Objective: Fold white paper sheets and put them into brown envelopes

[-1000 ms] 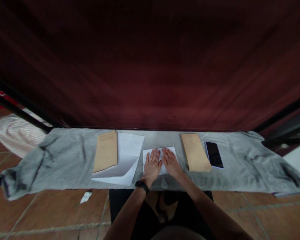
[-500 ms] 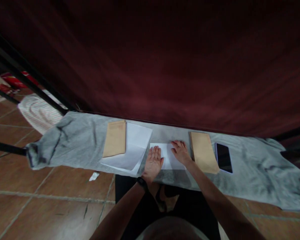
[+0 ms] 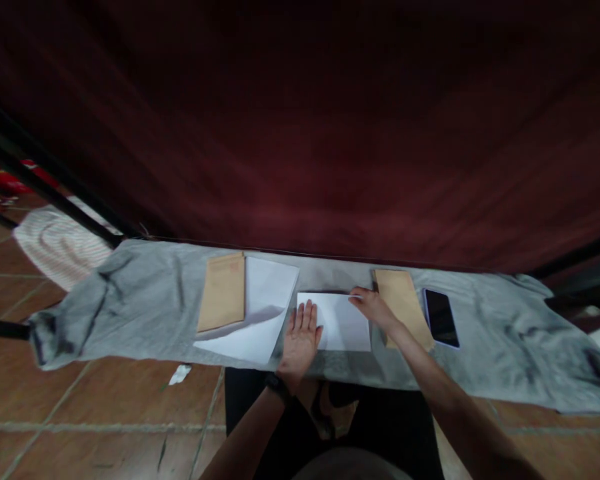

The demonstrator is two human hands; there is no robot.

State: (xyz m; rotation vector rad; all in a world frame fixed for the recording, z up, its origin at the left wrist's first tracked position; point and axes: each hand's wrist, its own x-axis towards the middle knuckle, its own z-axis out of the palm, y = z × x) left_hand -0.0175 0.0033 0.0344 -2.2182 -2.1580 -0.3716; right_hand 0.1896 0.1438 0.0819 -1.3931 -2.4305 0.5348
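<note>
Paper lies on grey cloth beside red drapery, left fingers outstretched, right fingers pinching it.

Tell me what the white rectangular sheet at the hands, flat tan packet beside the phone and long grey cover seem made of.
White rectangular sheet: likely matte paper, thin with crisp edges. Flat tan packet: probably matte kraft paper, from its plain brown surface. Long grey cover: apparently soft, dull fabric, rumpled into folds; fibre unclear.

Paper between envelopes, on cloth; phone right.
</note>
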